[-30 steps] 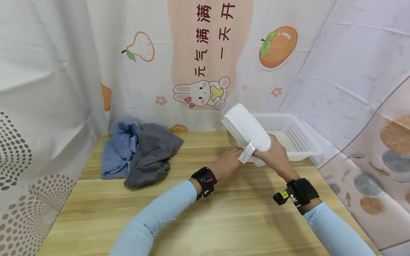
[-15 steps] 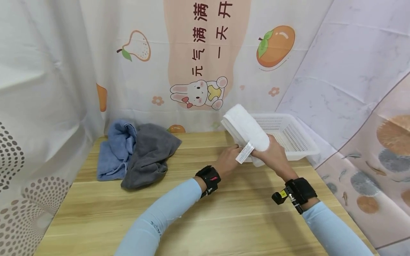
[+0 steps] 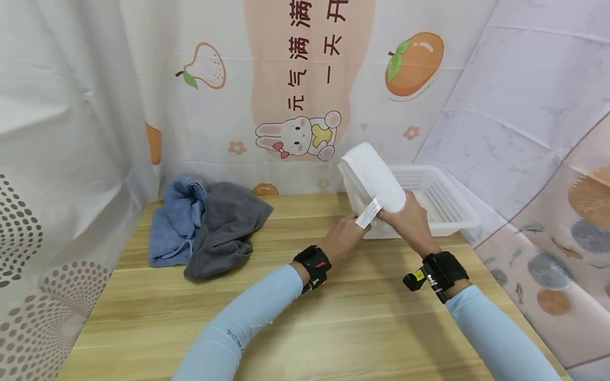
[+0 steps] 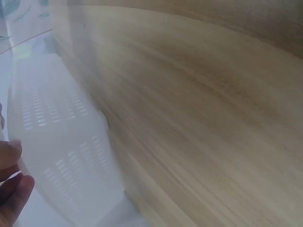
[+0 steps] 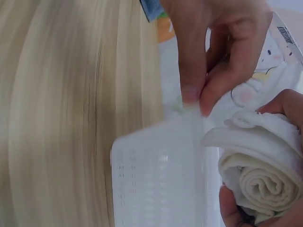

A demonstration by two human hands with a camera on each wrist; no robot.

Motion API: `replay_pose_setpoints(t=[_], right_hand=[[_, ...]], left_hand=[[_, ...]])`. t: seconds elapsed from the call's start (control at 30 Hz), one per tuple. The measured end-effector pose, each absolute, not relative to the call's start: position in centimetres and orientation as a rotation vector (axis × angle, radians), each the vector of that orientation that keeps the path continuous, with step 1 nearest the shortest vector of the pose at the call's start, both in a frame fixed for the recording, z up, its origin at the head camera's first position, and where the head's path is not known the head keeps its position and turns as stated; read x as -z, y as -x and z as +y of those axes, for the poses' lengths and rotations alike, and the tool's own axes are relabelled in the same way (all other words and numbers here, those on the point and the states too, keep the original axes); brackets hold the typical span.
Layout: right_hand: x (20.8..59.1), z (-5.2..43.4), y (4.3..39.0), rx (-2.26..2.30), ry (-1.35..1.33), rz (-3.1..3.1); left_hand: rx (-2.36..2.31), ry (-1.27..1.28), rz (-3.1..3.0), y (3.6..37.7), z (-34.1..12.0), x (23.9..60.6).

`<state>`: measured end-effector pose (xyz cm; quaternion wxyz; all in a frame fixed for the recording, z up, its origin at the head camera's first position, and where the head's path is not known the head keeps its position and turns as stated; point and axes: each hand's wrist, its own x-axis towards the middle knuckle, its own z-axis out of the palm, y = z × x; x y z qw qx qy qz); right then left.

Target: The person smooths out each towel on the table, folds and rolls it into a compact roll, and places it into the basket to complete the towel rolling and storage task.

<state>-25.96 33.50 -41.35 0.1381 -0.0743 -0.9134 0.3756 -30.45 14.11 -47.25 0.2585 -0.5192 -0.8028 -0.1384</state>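
Note:
My right hand (image 3: pixel 411 222) grips a rolled white towel (image 3: pixel 374 174) above the left part of a white plastic basket (image 3: pixel 448 203). From the towel hangs a white label (image 3: pixel 369 212). In the right wrist view the towel's spiral end (image 5: pixel 265 184) faces the camera. My left hand (image 3: pixel 342 238) pinches the basket's near-left rim between thumb and finger; the right wrist view shows those fingertips (image 5: pixel 191 92) at the rim. The left wrist view has the basket's slotted side (image 4: pixel 66 123) beside the fingers.
A blue towel (image 3: pixel 171 233) and a dark grey towel (image 3: pixel 229 227) lie crumpled together at the table's (image 3: pixel 295 328) back left. Printed curtains (image 3: pixel 214 121) close off the back and sides.
The rolled towel and right hand have shifted slightly up and away in the head view. More of the basket's left side shows beside the towel. The left hand keeps its place at the basket.

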Motion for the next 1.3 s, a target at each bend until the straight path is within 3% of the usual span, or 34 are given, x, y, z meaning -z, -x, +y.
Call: replay_pose_setpoints(t=[0.4, 1.3], right_hand=[[41.9, 35.7, 28.0, -1.081, 0.328, -2.646], [42.5, 35.0, 29.2, -1.216, 0.459, -2.684]], left_hand=[[0.168, 1.365, -2.244, 30.5, 14.7, 46.7], [0.190, 1.383, -2.209, 30.4, 14.5, 46.6]])
